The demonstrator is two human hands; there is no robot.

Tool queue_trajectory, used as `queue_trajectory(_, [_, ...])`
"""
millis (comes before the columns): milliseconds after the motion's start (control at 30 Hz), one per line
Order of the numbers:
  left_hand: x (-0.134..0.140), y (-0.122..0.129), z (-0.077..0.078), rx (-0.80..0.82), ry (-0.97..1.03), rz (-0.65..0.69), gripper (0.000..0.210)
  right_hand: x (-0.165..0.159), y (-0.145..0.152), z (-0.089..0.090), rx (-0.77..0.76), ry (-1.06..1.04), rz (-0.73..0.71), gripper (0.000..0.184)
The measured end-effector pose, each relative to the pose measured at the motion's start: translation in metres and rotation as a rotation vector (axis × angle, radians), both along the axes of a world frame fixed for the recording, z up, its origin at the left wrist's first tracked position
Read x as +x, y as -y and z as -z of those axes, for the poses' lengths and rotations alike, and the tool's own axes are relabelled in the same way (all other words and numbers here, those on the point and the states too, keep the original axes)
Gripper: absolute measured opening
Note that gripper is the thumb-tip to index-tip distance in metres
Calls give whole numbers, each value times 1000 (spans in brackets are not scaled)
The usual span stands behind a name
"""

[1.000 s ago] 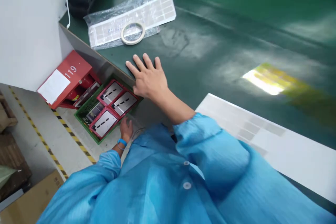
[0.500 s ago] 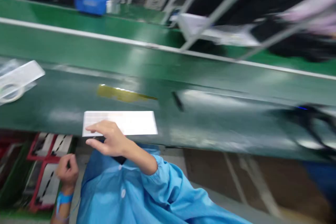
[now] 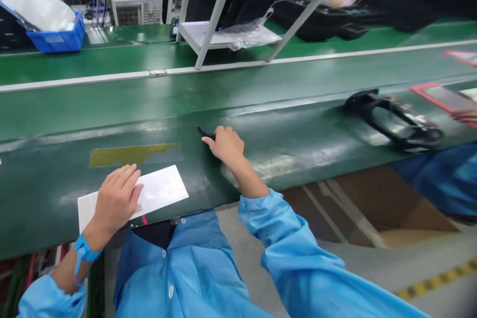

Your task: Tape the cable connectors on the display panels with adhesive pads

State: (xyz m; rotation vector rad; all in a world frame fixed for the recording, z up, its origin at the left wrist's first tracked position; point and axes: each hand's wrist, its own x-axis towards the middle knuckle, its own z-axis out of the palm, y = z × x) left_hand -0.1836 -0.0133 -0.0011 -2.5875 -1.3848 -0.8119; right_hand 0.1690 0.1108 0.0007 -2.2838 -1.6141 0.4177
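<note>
My left hand lies flat, fingers stretched out, on a white rectangular sheet at the table's near edge. The hand covers part of the sheet, which has a blue band-wearing wrist above its left end. Farther right, my right hand is closed around a slim black pen-like tool on the green table. Only the tool's tip and a little of its body show past the thumb. Between the hands and beyond the sheet is a strip of yellow tape pieces on the table.
A black frame-shaped part sits to the right on the green table. Near it, another person's hand is by a red-edged panel. At the back stand a blue bin and a metal rack.
My left hand has come up from beside the red trays onto the white sheet. My right hand has left the sheet and closed on the black tool. The sheet is now tilted; the view has turned.
</note>
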Motion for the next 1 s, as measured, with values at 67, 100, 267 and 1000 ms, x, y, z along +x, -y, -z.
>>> queue_trajectory(67, [15, -13, 6, -42, -65, 31, 51, 7, -11, 5, -76, -15, -35, 25])
queue_trajectory(100, [20, -15, 11, -61, -93, 43, 55, 10, -15, 8, -101, -31, -46, 23])
queue_trajectory(267, [20, -12, 32, -130, -158, 41, 60, 28, -29, 18, -104, -225, -56, 27])
queue_trajectory(1000, [13, 66, 23, -232, -2, -249, 42, -20, 17, 14, 38, -1501, -166, 51])
